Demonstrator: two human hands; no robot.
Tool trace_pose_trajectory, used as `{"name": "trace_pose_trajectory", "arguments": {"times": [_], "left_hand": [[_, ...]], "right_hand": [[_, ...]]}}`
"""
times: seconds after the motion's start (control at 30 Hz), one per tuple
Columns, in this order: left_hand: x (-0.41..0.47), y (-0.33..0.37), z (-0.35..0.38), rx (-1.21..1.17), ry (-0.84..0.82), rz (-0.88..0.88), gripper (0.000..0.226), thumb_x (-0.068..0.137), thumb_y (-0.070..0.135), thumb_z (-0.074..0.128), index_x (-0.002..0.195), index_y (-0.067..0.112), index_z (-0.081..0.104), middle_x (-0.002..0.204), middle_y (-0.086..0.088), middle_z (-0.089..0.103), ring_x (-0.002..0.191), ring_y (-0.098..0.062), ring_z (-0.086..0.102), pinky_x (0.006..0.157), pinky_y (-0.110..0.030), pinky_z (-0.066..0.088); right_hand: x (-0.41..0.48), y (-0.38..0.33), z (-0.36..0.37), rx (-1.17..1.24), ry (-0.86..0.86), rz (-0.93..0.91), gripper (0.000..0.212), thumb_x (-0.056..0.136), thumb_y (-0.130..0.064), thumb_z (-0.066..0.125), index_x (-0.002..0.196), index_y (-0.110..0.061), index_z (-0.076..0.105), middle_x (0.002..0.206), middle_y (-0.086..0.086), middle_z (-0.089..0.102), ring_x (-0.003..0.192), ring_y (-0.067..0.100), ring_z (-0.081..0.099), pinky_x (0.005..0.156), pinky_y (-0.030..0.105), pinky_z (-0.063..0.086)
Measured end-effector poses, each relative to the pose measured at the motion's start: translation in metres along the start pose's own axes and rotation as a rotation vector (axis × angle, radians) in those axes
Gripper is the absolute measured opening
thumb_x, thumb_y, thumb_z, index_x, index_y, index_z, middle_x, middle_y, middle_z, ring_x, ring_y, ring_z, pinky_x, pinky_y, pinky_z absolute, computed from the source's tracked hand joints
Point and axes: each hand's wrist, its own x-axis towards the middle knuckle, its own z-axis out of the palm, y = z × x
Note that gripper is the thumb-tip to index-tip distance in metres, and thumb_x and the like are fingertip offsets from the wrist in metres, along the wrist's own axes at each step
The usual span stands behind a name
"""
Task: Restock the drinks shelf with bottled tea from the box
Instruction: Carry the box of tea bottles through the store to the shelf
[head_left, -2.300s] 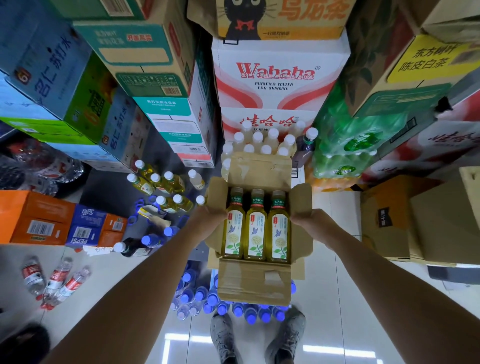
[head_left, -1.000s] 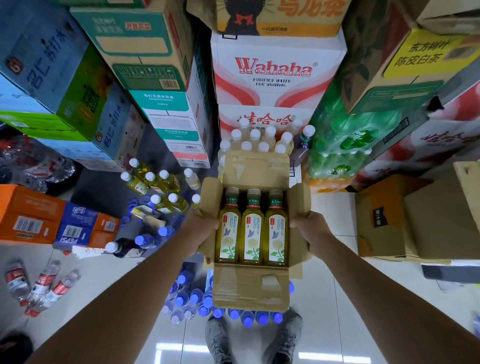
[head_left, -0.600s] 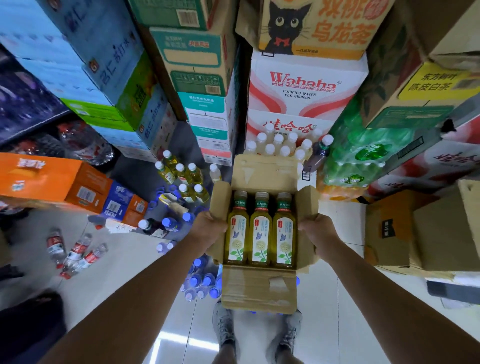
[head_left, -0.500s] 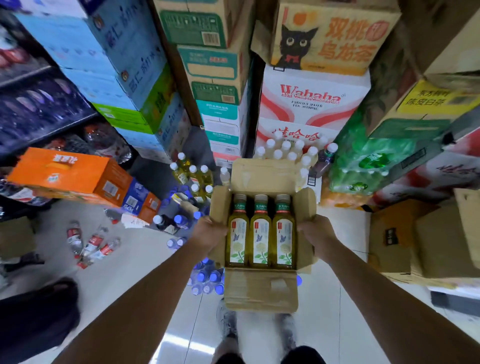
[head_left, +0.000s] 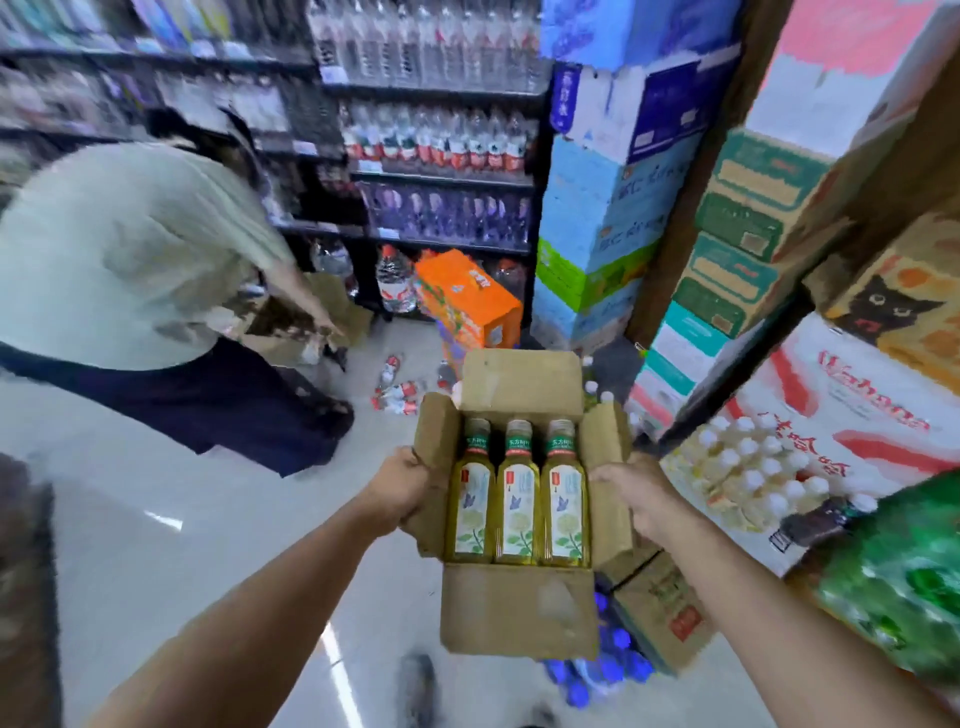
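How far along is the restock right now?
Done: the box is open and held up. In hand: the left hand and right hand grip its sides, three tea bottles lying inside. Left: reaching the drinks shelf beyond the bending person and shelving all three.

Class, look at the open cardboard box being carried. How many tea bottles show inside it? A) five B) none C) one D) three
D: three tea bottles lie side by side in the box, which the left hand and right hand grip by its side flaps.
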Motion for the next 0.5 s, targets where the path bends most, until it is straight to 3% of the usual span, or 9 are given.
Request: {"name": "trace_pose_trajectory", "arguments": {"times": [0.1, 0.2, 0.27, 0.3, 0.37, 0.4, 0.5], "left_hand": [[-0.044, -0.047, -0.059, -0.098, 0.086, -0.046, 0.019, 0.077, 0.030, 0.071, 0.093, 0.019, 0.073, 0.092, -0.002, 0.076, 0.088, -0.023, 0.072, 0.073, -0.040, 0.062], [-0.082, -0.100, -0.115, -0.179, 0.118, -0.062, 0.028, 0.075, 0.034, 0.068, 0.096, 0.018, 0.075, 0.098, -0.003, 0.077, 0.095, -0.026, 0.073, 0.086, -0.051, 0.060], [-0.107, -0.131, -0.151, -0.242, 0.187, -0.080, 0.026, 0.077, 0.031, 0.066, 0.095, 0.016, 0.075, 0.094, -0.004, 0.077, 0.092, -0.026, 0.074, 0.085, -0.050, 0.061], [-0.121, -0.147, -0.175, -0.276, 0.239, -0.094, 0.024, 0.077, 0.030, 0.065, 0.094, 0.016, 0.075, 0.092, -0.004, 0.077, 0.090, -0.026, 0.074, 0.083, -0.050, 0.061], [-0.144, -0.177, -0.220, -0.304, 0.317, -0.121, 0.017, 0.082, 0.028, 0.066, 0.092, 0.016, 0.074, 0.088, -0.003, 0.077, 0.087, -0.024, 0.074, 0.078, -0.045, 0.063], [-0.156, -0.190, -0.243, -0.325, 0.352, -0.127, 0.012, 0.086, 0.024, 0.066, 0.092, 0.016, 0.073, 0.086, -0.002, 0.076, 0.083, -0.020, 0.074, 0.073, -0.038, 0.063], [-0.187, -0.231, -0.305, -0.382, 0.429, -0.143, 0.003, 0.091, 0.016, 0.065, 0.093, 0.015, 0.068, 0.084, -0.002, 0.075, 0.072, -0.010, 0.072, 0.061, -0.024, 0.058]], "right_hand": [[-0.033, -0.013, 0.064, -0.076, -0.121, -0.065, 0.021, 0.078, 0.007, 0.068, 0.096, -0.005, 0.064, 0.084, 0.020, 0.069, 0.073, 0.031, 0.068, 0.066, 0.042, 0.059], [-0.063, -0.019, 0.134, -0.150, -0.244, -0.098, 0.018, 0.081, 0.013, 0.062, 0.084, -0.005, 0.067, 0.063, 0.010, 0.069, 0.053, 0.021, 0.065, 0.052, 0.028, 0.054], [-0.078, -0.019, 0.184, -0.185, -0.309, -0.115, 0.016, 0.078, 0.012, 0.064, 0.090, 0.001, 0.067, 0.068, 0.015, 0.069, 0.058, 0.026, 0.065, 0.057, 0.034, 0.056], [-0.083, -0.016, 0.215, -0.200, -0.331, -0.118, 0.024, 0.072, 0.006, 0.071, 0.095, 0.005, 0.065, 0.076, 0.023, 0.069, 0.066, 0.031, 0.067, 0.063, 0.042, 0.057], [-0.093, -0.011, 0.276, -0.258, -0.395, -0.131, 0.059, 0.049, -0.011, 0.079, 0.102, 0.007, 0.063, 0.091, 0.032, 0.067, 0.079, 0.041, 0.069, 0.070, 0.057, 0.057], [-0.105, -0.013, 0.307, -0.288, -0.429, -0.133, 0.061, 0.046, -0.012, 0.078, 0.102, 0.006, 0.063, 0.091, 0.031, 0.067, 0.079, 0.041, 0.069, 0.069, 0.057, 0.057], [-0.158, -0.021, 0.391, -0.386, -0.500, -0.132, 0.026, 0.076, 0.006, 0.065, 0.101, 0.002, 0.063, 0.084, 0.025, 0.068, 0.070, 0.032, 0.066, 0.062, 0.038, 0.057]]}}
